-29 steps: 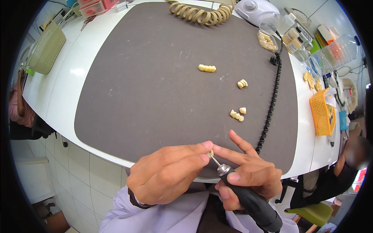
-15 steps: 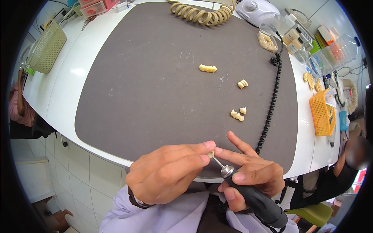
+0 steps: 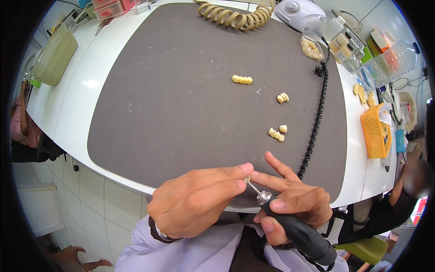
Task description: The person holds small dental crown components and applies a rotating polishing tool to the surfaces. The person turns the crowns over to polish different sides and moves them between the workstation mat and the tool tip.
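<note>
Between the fingertips of my left hand [image 3: 195, 197] I pinch a small cream dental crown [image 3: 247, 179], mostly covered by the fingers. My right hand [image 3: 301, 201] grips a black rotary handpiece [image 3: 306, 235] with a silver collar. Its thin bit reaches up to the crown and seems to touch it; the exact contact is too small to see. Beyond my hands on the grey mat lie a single crown [image 3: 283, 128], a short joined piece of crowns [image 3: 276, 134], another small crown piece [image 3: 282, 98] and a longer dental bridge [image 3: 242, 80].
A black coiled cord [image 3: 317, 122] runs down the mat's right side. At the back are a beige coiled hose [image 3: 238, 19] and a white machine [image 3: 297, 13]. A yellow basket [image 3: 375, 133] stands right, a pale green basket [image 3: 55, 56] left. Other people sit at both sides.
Both hands stay together, with only a slight shift of the fingers and the crown. At the lower left, another person's limbs have moved further into view.
</note>
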{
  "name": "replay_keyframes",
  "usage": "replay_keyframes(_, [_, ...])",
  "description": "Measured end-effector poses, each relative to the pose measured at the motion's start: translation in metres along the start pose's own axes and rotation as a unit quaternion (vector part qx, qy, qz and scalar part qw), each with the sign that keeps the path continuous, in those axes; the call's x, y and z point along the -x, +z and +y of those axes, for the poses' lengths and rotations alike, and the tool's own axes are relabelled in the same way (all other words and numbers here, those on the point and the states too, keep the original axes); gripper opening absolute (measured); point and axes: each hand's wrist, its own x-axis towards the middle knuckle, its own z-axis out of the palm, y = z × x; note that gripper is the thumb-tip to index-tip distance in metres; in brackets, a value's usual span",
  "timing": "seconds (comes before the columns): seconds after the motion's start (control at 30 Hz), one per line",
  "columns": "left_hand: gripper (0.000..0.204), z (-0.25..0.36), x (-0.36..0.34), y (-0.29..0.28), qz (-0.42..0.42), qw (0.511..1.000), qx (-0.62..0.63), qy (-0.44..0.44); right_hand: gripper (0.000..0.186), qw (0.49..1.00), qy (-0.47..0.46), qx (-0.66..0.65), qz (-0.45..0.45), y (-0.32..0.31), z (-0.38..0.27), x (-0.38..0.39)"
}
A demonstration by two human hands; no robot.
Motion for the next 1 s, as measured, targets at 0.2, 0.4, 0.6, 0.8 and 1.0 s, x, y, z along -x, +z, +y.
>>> replay_keyframes(0.2, [0.027, 0.0025, -0.0036, -0.0027, -0.029, 1.0, 0.003, 0.001, 0.03, 1.0, -0.001, 0.002, -0.004, -0.0005, 0.0001, -0.0005])
replay_keyframes(0.4, [0.028, 0.002, -0.0022, -0.0027, -0.026, 1.0, 0.006, 0.002, 0.03, 1.0, -0.007, -0.001, -0.004, 0.0001, 0.0004, -0.0009])
replay_keyframes(0.6, [0.03, -0.0004, 0.0001, 0.0002, 0.001, 1.0, 0.001, 0.005, 0.031, 1.0, 0.001, 0.001, -0.016, -0.0024, -0.0006, -0.0002])
replay_keyframes(0.8, [0.03, -0.0006, 0.0001, -0.0002, -0.008, 1.0, 0.005, 0.007, 0.031, 1.0, 0.008, 0.0, -0.021, -0.003, -0.002, -0.0019])
replay_keyframes(1.0, [0.031, 0.0003, -0.0016, -0.0023, -0.028, 1.0, 0.004, 0.014, 0.025, 0.997, 0.048, -0.041, 0.033, 0.0022, -0.0071, -0.0031])
